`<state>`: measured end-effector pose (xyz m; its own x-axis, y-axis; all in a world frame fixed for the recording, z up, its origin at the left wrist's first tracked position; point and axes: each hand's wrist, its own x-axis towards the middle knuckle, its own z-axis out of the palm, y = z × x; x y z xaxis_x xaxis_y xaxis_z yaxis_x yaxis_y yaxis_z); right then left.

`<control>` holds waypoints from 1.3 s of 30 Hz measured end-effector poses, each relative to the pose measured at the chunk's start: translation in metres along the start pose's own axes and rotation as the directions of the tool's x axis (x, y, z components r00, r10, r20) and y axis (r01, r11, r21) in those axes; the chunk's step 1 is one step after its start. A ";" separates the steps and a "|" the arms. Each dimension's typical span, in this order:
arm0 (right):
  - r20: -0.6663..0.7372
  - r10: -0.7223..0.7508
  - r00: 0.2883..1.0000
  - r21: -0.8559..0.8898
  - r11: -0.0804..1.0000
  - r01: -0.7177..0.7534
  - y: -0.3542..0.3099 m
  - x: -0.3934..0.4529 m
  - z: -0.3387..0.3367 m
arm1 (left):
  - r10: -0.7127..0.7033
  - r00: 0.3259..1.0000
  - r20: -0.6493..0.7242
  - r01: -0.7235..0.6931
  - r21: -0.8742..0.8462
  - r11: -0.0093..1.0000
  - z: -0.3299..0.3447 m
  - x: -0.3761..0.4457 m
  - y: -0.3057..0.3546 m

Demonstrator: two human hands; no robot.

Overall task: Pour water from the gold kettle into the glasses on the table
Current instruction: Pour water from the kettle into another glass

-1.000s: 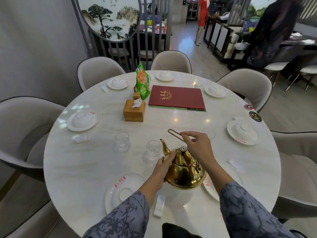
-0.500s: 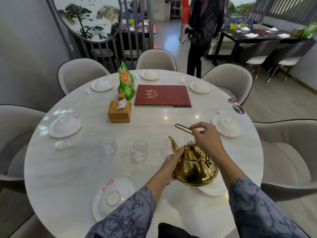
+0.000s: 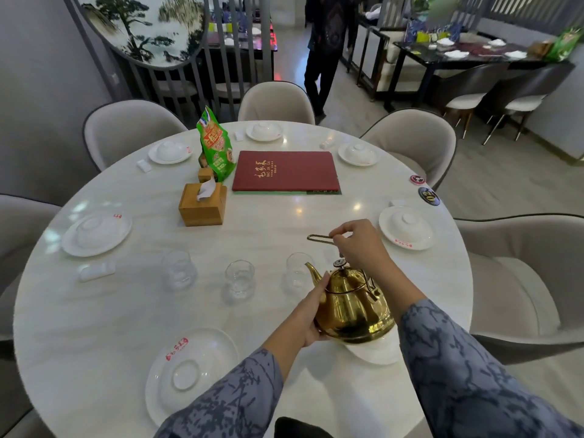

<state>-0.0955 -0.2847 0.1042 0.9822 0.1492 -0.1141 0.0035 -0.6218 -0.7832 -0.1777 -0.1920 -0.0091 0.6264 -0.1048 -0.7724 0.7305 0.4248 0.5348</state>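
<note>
Gold kettle (image 3: 354,308) is over a white plate (image 3: 373,354) near my table (image 3: 94,327) edge, with the spout beside the nearest glass (image 3: 297,273). My right hand (image 3: 360,248) pinches the wire handle (image 3: 319,238), and my left hand (image 3: 311,314) lies flat on its side. I should tip slowly, with the spout above the rim. Open room is leftward, by the other two glasses (image 3: 239,279).

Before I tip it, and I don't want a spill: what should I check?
1. Right hand pinches the handle: ok.
2. Left hand braces the kettle: ok.
3. Lid seated: ok.
4. Spout over the right glass: cannot tell.
5. Upright: middle glass, left glass: ok.
6. Water inside the kettle: cannot tell.
</note>
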 end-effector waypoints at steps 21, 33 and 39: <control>0.123 0.084 0.989 -0.183 0.981 -0.060 -0.038 0.040 -0.005 | -0.066 0.991 0.115 0.080 -0.126 0.989 0.017 -0.002 0.019; 0.137 0.094 0.986 -0.227 0.972 -0.061 -0.042 0.047 -0.010 | -0.052 0.990 0.132 0.070 -0.132 0.989 0.025 -0.004 0.021; 0.147 0.102 0.984 -0.226 0.972 -0.067 -0.041 0.047 -0.011 | -0.057 0.989 0.138 0.079 -0.157 0.984 0.027 -0.008 0.021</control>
<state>-0.0472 -0.2603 0.1373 0.9391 0.1965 -0.2821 -0.0198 -0.7883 -0.6150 -0.1600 -0.2069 0.0172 0.6155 -0.2523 -0.7466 0.7256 0.5512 0.4120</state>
